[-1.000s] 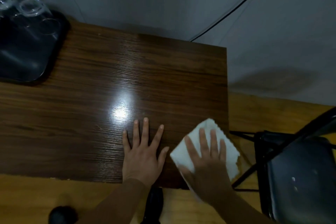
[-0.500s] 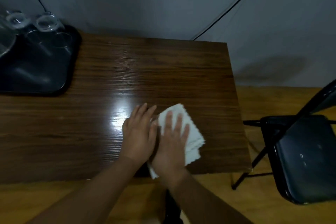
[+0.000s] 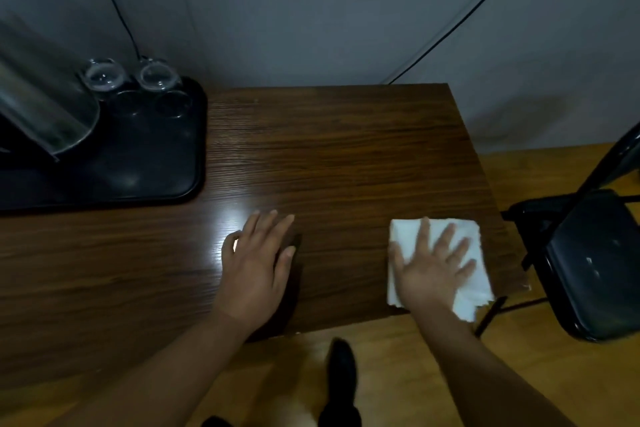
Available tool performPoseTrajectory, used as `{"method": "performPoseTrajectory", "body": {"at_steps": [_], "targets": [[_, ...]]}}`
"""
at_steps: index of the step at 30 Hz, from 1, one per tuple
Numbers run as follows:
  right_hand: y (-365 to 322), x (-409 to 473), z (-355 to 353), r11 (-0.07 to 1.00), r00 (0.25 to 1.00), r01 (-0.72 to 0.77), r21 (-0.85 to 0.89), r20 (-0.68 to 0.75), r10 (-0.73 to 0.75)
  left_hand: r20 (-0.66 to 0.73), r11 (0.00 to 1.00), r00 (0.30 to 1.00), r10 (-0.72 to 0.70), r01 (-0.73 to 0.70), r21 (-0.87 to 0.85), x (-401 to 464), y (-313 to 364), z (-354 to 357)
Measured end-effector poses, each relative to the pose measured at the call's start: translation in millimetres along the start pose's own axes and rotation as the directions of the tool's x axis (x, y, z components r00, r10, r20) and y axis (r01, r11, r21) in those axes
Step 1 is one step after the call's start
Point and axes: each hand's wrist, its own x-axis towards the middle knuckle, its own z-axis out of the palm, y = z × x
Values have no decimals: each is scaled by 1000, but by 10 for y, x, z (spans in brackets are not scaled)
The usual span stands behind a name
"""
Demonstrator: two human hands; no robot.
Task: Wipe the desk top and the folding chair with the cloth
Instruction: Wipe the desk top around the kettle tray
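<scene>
Head view: white cloth point(image 3: 412, 236) flat on the tabletop point(image 3: 329, 156) near its right front corner, one edge hanging past the front, pinned under the right hand point(image 3: 431, 270) with fingers spread and straight; left hand point(image 3: 258, 267) palm down on bare wood well to the left of the cloth, fingers straight and close together, holding nothing. Folding chair point(image 3: 595, 270) just beside the tabletop's right edge, dark seat facing up; black tray point(image 3: 138, 163) at the left rear carrying two upturned glasses point(image 3: 104, 76) and a larger clear vessel point(image 3: 41, 104).
</scene>
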Motion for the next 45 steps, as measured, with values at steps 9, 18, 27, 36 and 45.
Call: {"method": "performPoseTrajectory", "body": {"at_steps": [9, 18, 27, 36, 45], "targets": [[-1747, -1001, 417, 692, 689, 722, -16, -71, -721, -13, 999, 1000, -15, 15, 28, 409, -247, -76], [-95, 864, -137, 955, 961, 276, -109, -4, -278, 5, 984, 992, -129, 128, 127, 715, -644, -93], [-1423, 1036, -202, 911, 911, 404, -82, -55, -409, -49, 989, 994, -101, 106, 100, 860, -737, -179], [-821, 1208, -216, 719, 742, 653, -238, 12, -671, 14, 999, 1000, -21, 21, 45, 705, -980, 106], [-2240, 2578, -677, 975, 977, 210, -78, -17, -212, -9, 999, 1000, -12, 12, 42, 701, -1012, 130]]}}
